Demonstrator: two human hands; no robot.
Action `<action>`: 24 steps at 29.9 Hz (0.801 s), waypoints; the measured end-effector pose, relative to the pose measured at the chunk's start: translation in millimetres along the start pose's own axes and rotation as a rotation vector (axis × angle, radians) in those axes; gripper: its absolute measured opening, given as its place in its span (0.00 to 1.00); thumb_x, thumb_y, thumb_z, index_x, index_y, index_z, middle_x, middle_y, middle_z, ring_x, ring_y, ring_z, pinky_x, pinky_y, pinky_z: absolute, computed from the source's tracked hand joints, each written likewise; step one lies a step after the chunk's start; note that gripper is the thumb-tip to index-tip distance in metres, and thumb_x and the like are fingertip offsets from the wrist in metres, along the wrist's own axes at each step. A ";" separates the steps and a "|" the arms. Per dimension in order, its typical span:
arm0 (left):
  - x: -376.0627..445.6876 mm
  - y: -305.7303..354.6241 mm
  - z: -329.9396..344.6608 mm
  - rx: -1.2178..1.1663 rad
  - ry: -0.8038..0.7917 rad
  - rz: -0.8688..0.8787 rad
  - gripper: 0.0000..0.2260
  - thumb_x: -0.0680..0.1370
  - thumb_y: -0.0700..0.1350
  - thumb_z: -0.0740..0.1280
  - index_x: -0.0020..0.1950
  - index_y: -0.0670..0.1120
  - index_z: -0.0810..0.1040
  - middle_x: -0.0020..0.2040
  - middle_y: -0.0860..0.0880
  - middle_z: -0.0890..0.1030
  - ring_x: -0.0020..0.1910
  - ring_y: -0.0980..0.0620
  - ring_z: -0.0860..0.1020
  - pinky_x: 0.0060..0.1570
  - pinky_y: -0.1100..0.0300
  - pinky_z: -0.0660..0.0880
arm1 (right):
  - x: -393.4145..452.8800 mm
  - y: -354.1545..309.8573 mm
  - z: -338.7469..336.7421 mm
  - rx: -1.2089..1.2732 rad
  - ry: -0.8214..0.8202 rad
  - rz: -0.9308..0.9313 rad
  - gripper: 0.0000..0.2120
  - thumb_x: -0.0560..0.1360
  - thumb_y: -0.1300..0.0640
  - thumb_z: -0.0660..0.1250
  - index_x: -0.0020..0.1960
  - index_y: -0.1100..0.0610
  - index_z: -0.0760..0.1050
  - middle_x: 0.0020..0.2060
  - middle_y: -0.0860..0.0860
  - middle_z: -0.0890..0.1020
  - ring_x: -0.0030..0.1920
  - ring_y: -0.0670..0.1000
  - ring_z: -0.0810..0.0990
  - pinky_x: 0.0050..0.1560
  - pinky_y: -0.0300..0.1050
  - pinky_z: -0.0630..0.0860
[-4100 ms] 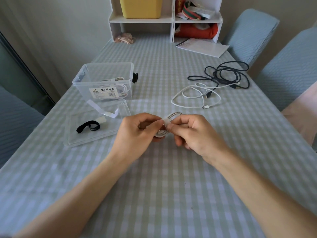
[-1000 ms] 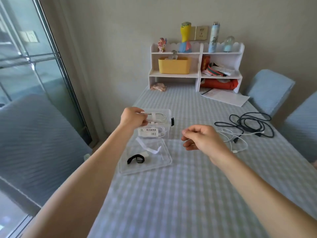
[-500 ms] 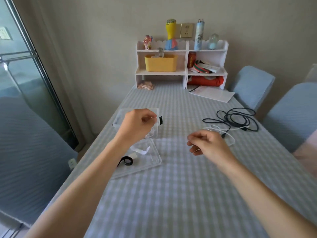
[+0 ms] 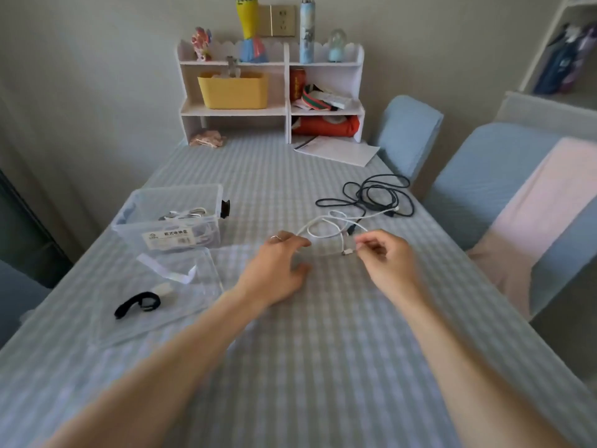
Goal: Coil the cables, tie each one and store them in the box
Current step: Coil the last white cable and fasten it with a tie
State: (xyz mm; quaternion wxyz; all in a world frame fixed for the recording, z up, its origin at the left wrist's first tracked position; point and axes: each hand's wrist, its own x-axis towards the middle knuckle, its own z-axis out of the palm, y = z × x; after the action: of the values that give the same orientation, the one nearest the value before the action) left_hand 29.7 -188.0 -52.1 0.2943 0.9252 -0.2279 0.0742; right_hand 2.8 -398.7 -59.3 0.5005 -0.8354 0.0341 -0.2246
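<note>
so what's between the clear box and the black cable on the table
In the head view, only bare checked tablecloth lies between the clear box and the black cable; the white cable sits nearer the hands.

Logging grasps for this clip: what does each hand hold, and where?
The right hand pinches the white cable just behind its connector end. The left hand holds nothing.
</note>
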 end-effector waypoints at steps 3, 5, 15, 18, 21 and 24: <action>6.3 -0.9 14.5 0.033 0.034 0.037 0.16 0.72 0.53 0.65 0.53 0.46 0.83 0.52 0.45 0.81 0.51 0.40 0.79 0.55 0.50 0.76 | 0.1 0.8 -0.7 -0.111 0.027 -0.057 0.11 0.71 0.66 0.69 0.49 0.54 0.83 0.42 0.47 0.83 0.39 0.42 0.79 0.45 0.29 0.72; 8.1 -2.1 16.9 0.035 0.033 0.033 0.13 0.72 0.53 0.65 0.45 0.44 0.81 0.44 0.46 0.80 0.45 0.43 0.78 0.51 0.54 0.74 | 0.4 3.1 -1.7 -0.192 -0.025 -0.119 0.14 0.70 0.66 0.69 0.52 0.54 0.82 0.46 0.46 0.81 0.44 0.45 0.79 0.48 0.31 0.72; -36.4 -10.7 -27.8 -0.290 0.264 -0.159 0.16 0.76 0.49 0.73 0.32 0.41 0.78 0.33 0.53 0.78 0.35 0.58 0.76 0.39 0.69 0.68 | -0.6 -2.2 4.2 -0.461 -0.280 -0.180 0.06 0.73 0.60 0.69 0.48 0.52 0.83 0.43 0.46 0.78 0.49 0.50 0.76 0.49 0.41 0.71; -44.3 -12.3 -27.7 -0.352 0.257 -0.184 0.13 0.75 0.43 0.74 0.32 0.43 0.78 0.33 0.53 0.78 0.34 0.58 0.75 0.38 0.68 0.69 | -11.3 -11.4 6.0 -0.313 -0.341 -0.127 0.06 0.73 0.61 0.70 0.44 0.50 0.82 0.37 0.43 0.80 0.38 0.42 0.77 0.42 0.36 0.73; -45.8 -17.0 -19.8 -0.222 0.227 -0.115 0.11 0.71 0.46 0.76 0.34 0.44 0.78 0.36 0.50 0.79 0.36 0.53 0.78 0.40 0.63 0.73 | -25.7 -21.2 12.1 -0.202 -0.391 -0.088 0.06 0.71 0.61 0.72 0.43 0.50 0.82 0.33 0.44 0.80 0.32 0.40 0.76 0.34 0.31 0.70; -47.7 -21.2 -14.0 -0.083 0.180 0.009 0.08 0.69 0.49 0.73 0.40 0.46 0.80 0.41 0.52 0.79 0.40 0.56 0.77 0.44 0.66 0.71 | -34.8 -29.4 15.4 -0.123 -0.416 -0.131 0.10 0.70 0.65 0.72 0.44 0.50 0.81 0.34 0.44 0.80 0.33 0.40 0.75 0.37 0.30 0.70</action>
State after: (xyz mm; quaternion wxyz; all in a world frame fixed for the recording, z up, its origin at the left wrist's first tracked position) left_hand -2.7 -146.6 -64.5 0.3514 0.9007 -0.2075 0.1490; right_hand -27.1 -361.6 -52.3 0.4293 -0.8931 -0.1105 -0.0768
